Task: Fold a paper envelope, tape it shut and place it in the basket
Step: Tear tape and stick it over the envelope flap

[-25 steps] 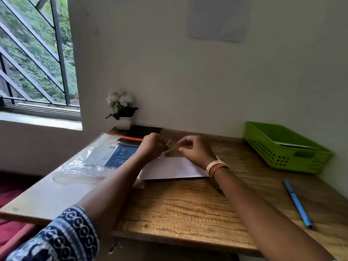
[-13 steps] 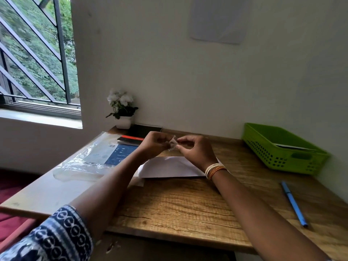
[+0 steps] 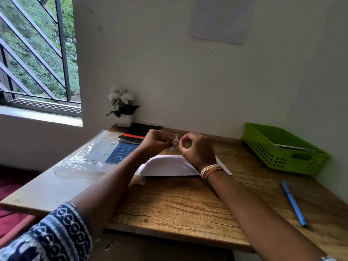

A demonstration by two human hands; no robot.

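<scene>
Change: both hands are raised slightly higher above the desk than a second ago, and the tape is now lifted clear of the paper.
Left hand (image 3: pixel 157 141): fingers are curled, and one end of the tape (image 3: pixel 174 141) is pinched.
Right hand (image 3: pixel 195 148): thumb and forefinger are closed on the tape's other end; the remaining fingers are curled.
Tape: small, pale, crumpled, held between the hands.
Envelope (image 3: pixel 169 166): white, folded, laid flat on the wooden desk (image 3: pixel 188 204) beneath the hands.
Basket (image 3: pixel 282 149): green, well apart at the right.
</scene>
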